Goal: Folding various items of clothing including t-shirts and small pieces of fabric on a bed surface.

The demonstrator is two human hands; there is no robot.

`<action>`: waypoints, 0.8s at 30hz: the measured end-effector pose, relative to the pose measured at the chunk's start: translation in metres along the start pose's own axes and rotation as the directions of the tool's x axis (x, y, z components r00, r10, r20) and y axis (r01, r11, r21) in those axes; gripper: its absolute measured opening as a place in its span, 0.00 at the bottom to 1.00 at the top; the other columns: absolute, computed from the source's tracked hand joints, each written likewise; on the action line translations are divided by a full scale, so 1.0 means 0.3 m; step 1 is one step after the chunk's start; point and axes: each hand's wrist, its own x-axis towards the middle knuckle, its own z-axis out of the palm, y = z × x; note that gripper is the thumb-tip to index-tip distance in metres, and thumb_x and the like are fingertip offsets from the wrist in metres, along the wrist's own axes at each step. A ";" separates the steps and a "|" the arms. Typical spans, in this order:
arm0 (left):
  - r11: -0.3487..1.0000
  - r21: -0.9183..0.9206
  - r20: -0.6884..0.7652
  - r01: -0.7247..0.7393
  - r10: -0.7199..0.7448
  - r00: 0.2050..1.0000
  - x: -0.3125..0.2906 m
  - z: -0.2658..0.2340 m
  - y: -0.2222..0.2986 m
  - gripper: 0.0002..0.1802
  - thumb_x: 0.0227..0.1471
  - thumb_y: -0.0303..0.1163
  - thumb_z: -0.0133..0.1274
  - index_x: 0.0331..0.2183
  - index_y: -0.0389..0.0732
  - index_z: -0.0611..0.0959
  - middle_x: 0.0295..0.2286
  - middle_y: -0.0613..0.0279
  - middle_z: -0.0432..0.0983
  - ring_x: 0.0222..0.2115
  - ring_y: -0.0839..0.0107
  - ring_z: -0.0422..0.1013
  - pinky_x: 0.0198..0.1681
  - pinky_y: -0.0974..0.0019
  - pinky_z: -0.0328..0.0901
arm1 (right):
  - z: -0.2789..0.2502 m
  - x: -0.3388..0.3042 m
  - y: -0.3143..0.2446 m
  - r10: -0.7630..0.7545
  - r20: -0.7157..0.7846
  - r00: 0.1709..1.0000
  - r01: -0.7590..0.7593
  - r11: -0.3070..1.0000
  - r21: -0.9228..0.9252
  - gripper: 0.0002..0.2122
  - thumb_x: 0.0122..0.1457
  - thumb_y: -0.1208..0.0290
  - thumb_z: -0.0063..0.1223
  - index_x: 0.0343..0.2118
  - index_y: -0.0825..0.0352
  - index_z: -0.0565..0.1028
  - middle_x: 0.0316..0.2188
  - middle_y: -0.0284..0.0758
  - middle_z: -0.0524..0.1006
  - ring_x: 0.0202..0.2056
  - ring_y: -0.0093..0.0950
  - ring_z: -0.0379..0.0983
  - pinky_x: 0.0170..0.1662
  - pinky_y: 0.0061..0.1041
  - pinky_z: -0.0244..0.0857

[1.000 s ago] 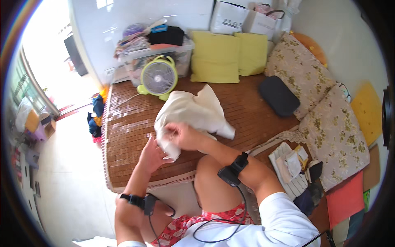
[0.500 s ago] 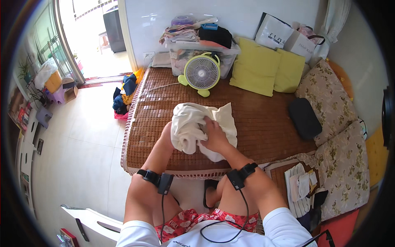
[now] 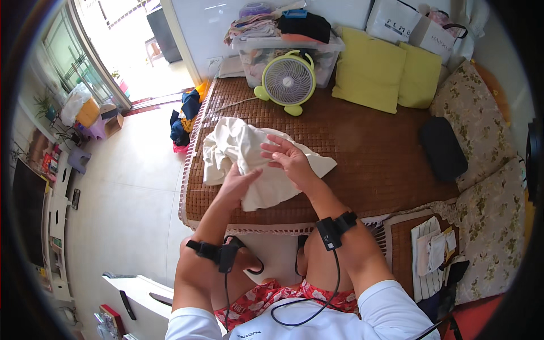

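Brown tiled matting (image 3: 374, 164) covers the bed (image 3: 188, 187), which stands against a pale wall, its near and left edges trimmed with a fringe. Seated at the near edge, a person works with both hands over a crumpled white cloth (image 3: 267, 190). From where I stand, the left grip (image 3: 235, 187) is loosely open at the cloth's near side, thumb spread away from the fingers; whether the fingers pinch any fabric, I cannot tell. Just beside it, the right grip (image 3: 290, 162) is open too, fingers spread and slightly bent above the cloth, with nothing caught between them.

That cloth lies toward the near-left corner of the bed, bunched up on its left side and flatter on its right, where a point sticks out. Black straps (image 3: 339, 229) circle both forearms. Farther off, near the far edge, stands a green-rimmed fan (image 3: 289, 82), with a clear storage box (image 3: 327, 59) piled with fabrics behind it. Yellow-green cushions (image 3: 367, 71) lean along the far edge. By the right edge rests a dark rounded pad (image 3: 443, 148), next to floral cushions (image 3: 473, 116). Off the left edge, a clothes heap (image 3: 182, 127) lies on the floor (image 3: 130, 187).
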 end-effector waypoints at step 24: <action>0.914 -0.364 0.117 -0.181 0.238 0.964 0.041 0.020 0.045 0.40 0.53 0.21 0.54 0.64 0.42 0.56 0.56 0.56 0.63 0.47 0.70 0.70 0.45 0.67 0.70 | 0.023 -0.062 0.085 -0.271 0.203 0.941 0.339 0.758 -0.557 0.28 0.59 0.71 0.53 0.62 0.69 0.59 0.57 0.41 0.66 0.56 0.29 0.65 0.53 0.32 0.65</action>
